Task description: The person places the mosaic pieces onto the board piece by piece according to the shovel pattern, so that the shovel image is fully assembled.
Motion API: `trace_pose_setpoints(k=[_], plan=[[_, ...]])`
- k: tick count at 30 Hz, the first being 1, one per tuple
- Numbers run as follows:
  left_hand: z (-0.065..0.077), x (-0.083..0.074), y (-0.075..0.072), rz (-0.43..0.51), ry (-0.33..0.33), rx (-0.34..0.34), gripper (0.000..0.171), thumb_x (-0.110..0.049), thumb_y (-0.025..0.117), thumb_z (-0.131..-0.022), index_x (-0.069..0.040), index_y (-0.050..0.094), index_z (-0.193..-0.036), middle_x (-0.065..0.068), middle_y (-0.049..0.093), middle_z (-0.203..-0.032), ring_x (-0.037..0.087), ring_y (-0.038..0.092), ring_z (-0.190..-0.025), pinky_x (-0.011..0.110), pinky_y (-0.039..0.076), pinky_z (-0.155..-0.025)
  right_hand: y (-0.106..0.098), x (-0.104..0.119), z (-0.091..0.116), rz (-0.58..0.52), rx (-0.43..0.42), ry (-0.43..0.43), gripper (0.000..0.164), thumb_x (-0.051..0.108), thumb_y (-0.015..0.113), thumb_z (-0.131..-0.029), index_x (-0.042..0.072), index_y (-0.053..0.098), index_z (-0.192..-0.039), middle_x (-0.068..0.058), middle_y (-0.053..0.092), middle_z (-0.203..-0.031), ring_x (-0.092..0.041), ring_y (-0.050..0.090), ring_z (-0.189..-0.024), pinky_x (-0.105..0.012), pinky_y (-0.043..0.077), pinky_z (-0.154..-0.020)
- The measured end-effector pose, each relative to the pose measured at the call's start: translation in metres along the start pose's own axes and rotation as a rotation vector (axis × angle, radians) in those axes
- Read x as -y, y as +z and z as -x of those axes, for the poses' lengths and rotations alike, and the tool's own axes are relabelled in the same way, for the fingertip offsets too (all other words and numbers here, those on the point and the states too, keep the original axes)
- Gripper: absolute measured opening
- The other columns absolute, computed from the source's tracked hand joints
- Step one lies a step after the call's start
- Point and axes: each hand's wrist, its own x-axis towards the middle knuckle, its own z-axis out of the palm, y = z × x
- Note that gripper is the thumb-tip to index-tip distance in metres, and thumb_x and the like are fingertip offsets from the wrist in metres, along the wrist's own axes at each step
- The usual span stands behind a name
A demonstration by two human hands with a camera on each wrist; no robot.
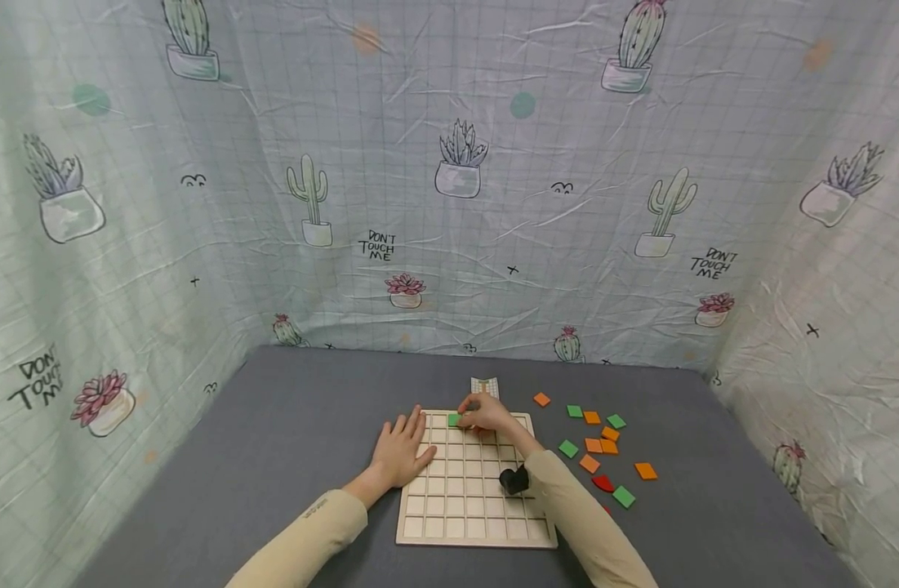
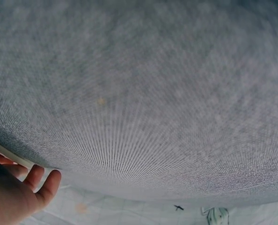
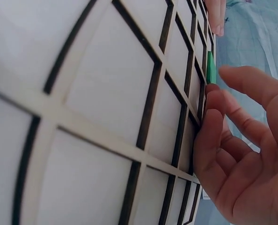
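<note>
A pale wooden grid board lies on the grey table, divided into square cells. My left hand rests over its upper left edge with fingers extended; the left wrist view catches several of its fingertips at the rim. At the board's far edge my right hand pinches a small green square tile at a top-row cell. In the right wrist view the green tile stands slightly proud of the grid, between thumb and index fingertip. The other right fingers curl down against the board.
Several loose orange tiles and green tiles lie scattered right of the board, with a red piece among them. A small printed card lies behind the board. Cactus-print curtains surround the table.
</note>
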Motion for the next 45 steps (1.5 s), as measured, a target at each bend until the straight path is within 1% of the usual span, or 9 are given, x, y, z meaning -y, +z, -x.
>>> trace_pose_setpoints(k=[3,4,10,13,17,20,29,36,45], plan=[[0.0,-0.001,0.0,0.004,0.001,0.001,0.063,-0.048,0.035,-0.092,-0.004,0.036,-0.137,0.014,0.034,-0.142,0.03,0.041,-0.12,0.047,0.034,-0.088,-0.002,0.002,0.005,-0.022,0.026,-0.013,0.022,0.023,0.067,-0.079,0.008,0.063,-0.095,-0.009,0.065,-0.082,-0.019,0.057,-0.055,-0.032,0.046,-0.052],[0.0,-0.001,0.001,0.002,0.001,0.004,0.063,-0.048,0.035,-0.092,-0.004,0.035,-0.137,0.013,0.034,-0.142,0.03,0.041,-0.12,0.047,0.034,-0.089,-0.002,0.006,0.009,-0.024,0.029,0.012,0.023,0.018,0.065,-0.08,0.004,0.062,-0.098,-0.013,0.066,-0.086,-0.022,0.059,-0.059,-0.033,0.047,-0.055],[0.001,-0.002,0.002,0.011,0.0,0.018,0.063,-0.048,0.034,-0.093,-0.004,0.034,-0.138,0.013,0.032,-0.143,0.031,0.039,-0.122,0.047,0.033,-0.09,-0.013,0.02,0.034,-0.045,0.037,-0.046,0.027,0.013,0.056,-0.087,-0.002,0.056,-0.109,-0.024,0.064,-0.092,-0.034,0.062,-0.072,-0.038,0.049,-0.06],[0.001,-0.002,0.002,0.014,0.001,0.012,0.063,-0.047,0.034,-0.093,-0.003,0.034,-0.137,0.013,0.032,-0.143,0.031,0.04,-0.122,0.047,0.033,-0.089,-0.021,0.017,0.038,-0.04,0.042,-0.108,0.029,0.015,0.054,-0.089,-0.003,0.055,-0.111,-0.023,0.063,-0.087,-0.032,0.058,-0.067,-0.037,0.046,-0.057],[0.002,-0.002,0.002,0.02,0.003,0.004,0.062,-0.047,0.035,-0.093,-0.003,0.035,-0.137,0.014,0.033,-0.143,0.032,0.041,-0.121,0.047,0.033,-0.088,-0.032,0.014,0.039,-0.051,0.053,-0.11,0.032,0.017,0.057,-0.087,-0.002,0.055,-0.112,-0.022,0.062,-0.085,-0.029,0.059,-0.066,-0.037,0.049,-0.059],[0.002,-0.002,0.002,0.037,0.005,-0.003,0.062,-0.045,0.036,-0.093,-0.002,0.035,-0.136,0.015,0.033,-0.142,0.033,0.04,-0.121,0.048,0.033,-0.088,-0.041,0.015,0.043,-0.063,0.064,-0.07,0.035,0.016,0.06,-0.084,-0.002,0.055,-0.114,-0.026,0.062,-0.089,-0.035,0.061,-0.073,-0.042,0.05,-0.064],[0.003,-0.002,0.004,0.02,0.017,-0.035,0.061,-0.045,0.037,-0.092,-0.002,0.037,-0.135,0.015,0.035,-0.141,0.032,0.041,-0.119,0.045,0.034,-0.085,-0.063,0.003,0.057,-0.087,0.083,-0.156,0.036,0.015,0.057,-0.086,-0.007,0.051,-0.115,-0.032,0.057,-0.084,-0.048,0.054,-0.078,-0.045,0.046,-0.061],[0.002,-0.001,0.005,0.023,0.015,-0.038,0.061,-0.045,0.037,-0.092,-0.002,0.037,-0.136,0.015,0.035,-0.141,0.032,0.041,-0.119,0.046,0.033,-0.085,-0.073,-0.003,0.068,-0.08,0.059,-0.191,0.035,0.016,0.057,-0.087,-0.007,0.052,-0.113,-0.033,0.056,-0.088,-0.045,0.054,-0.075,-0.045,0.045,-0.059],[0.001,0.001,0.003,0.001,0.008,-0.036,0.061,-0.045,0.037,-0.092,-0.003,0.037,-0.136,0.014,0.035,-0.141,0.031,0.041,-0.12,0.045,0.033,-0.086,-0.085,-0.02,0.085,-0.05,0.007,-0.171,0.034,0.016,0.059,-0.085,-0.005,0.054,-0.112,-0.028,0.058,-0.084,-0.042,0.056,-0.074,-0.048,0.047,-0.063]])
